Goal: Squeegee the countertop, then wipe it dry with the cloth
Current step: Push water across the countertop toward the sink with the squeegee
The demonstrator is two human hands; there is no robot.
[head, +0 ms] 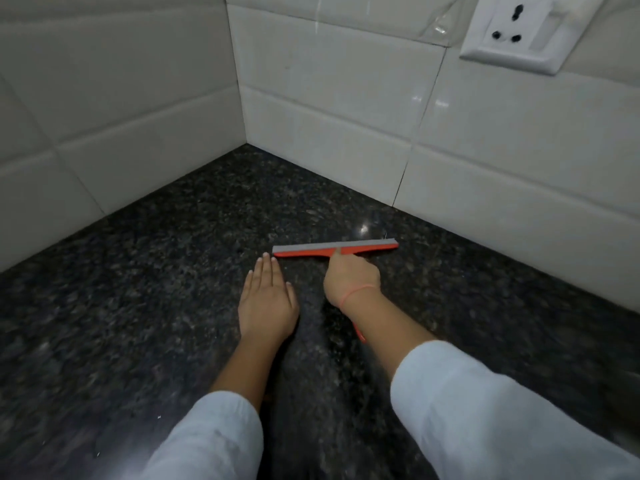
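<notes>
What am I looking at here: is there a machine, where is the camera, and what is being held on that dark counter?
There is no machine: these are a person's two bare hands in white sleeves. The single picture comes from a wide-angle camera worn on the person's head, looking forward and down. The surface is a dark speckled countertop in a corner of white tiled walls, with a wall socket at the upper right. The left hand lies flat on the countertop, fingers straight, holding nothing. The right hand has its grip closed round the handle of an orange squeegee, whose grey-edged blade rests on the countertop just beyond the fingers. The end of the handle shows under the right wrist. No cloth is in view.
</notes>
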